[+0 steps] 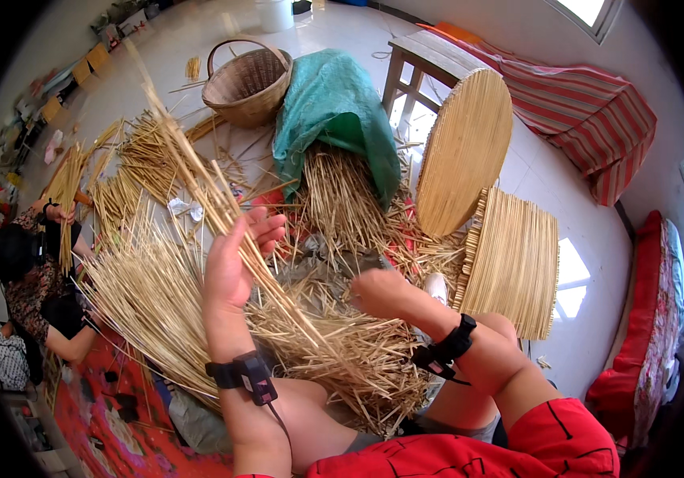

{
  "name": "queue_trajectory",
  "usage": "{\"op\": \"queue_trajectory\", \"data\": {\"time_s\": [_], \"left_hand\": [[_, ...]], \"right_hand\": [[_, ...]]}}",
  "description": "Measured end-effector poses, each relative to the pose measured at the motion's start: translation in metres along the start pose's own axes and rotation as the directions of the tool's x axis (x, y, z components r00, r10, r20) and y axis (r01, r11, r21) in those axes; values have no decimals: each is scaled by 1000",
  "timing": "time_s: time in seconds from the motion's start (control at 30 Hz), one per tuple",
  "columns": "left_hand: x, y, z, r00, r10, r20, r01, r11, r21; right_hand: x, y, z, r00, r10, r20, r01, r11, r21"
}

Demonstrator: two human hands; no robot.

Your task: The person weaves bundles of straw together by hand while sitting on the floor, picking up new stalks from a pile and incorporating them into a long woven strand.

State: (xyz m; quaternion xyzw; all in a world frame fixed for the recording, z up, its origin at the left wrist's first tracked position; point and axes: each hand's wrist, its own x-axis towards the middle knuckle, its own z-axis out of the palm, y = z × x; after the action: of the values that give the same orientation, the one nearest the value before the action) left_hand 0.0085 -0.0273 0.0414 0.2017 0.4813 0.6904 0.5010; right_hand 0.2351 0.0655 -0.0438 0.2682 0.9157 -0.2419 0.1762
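Holding Stalks Aslant Above Heaped Straw

The left hand (229,267) is turning its palm up and is holding a bundle of stalks (190,159) loosely in the crook between thumb and palm, its fingers standing apart; the bundle is slanting from far left down to near right, its lower end hanging over a heap of loose straw (350,358). The right hand (382,293) is hovering to the right of the bundle, well apart from it, its fingers curling together; whether they are clamping anything, I cannot tell.

To the left, a fan of pale stalks (143,283) is spreading near the left forearm; beyond it, 1 co-worker (27,279) is sitting and grasping an upright bunch of stalks (67,199). Farther off, a green sack (330,103) is lying with its mouth facing near, more straw spilling out; a wicker basket (246,84) is standing just beside it, on its left. To the right, 2 straw-coloured panels are showing; an oval panel (469,151) is standing on edge near a wooden bench (429,60), and a ridged, squarish panel (513,259) is sitting nearer.
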Motion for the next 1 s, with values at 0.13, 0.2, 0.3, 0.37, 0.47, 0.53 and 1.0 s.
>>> {"op": "queue_trajectory", "data": {"time_s": [0.13, 0.2, 0.3, 0.37, 0.47, 0.53, 1.0], "left_hand": [[-2, -19, 14, 984, -45, 174, 54, 998, -42], [-4, -27, 23, 979, -76, 188, 85, 996, -39], [-6, -40, 39, 957, -118, 265, 135, 990, -44], [-8, -41, 43, 949, -140, 283, 135, 990, 40], [-8, -38, 44, 938, -151, 312, 138, 989, 61], [-9, -37, 47, 946, -145, 291, 147, 989, 15], [1, -27, 6, 995, 20, -102, -9, 994, 108]], "right_hand": [[8, -20, -33, 947, -75, -313, 310, 481, 820], [0, -37, -44, 942, -64, -329, 336, 208, 919], [0, -36, -42, 917, -72, -393, 397, 51, 917], [1, -36, -42, 910, -76, -408, 412, 37, 910], [0, -38, -44, 927, -60, -370, 373, 57, 926], [-1, -34, -47, 941, -63, -332, 338, 121, 933], [-6, -3, -29, 996, 86, 27, -85, 996, -28]]}}
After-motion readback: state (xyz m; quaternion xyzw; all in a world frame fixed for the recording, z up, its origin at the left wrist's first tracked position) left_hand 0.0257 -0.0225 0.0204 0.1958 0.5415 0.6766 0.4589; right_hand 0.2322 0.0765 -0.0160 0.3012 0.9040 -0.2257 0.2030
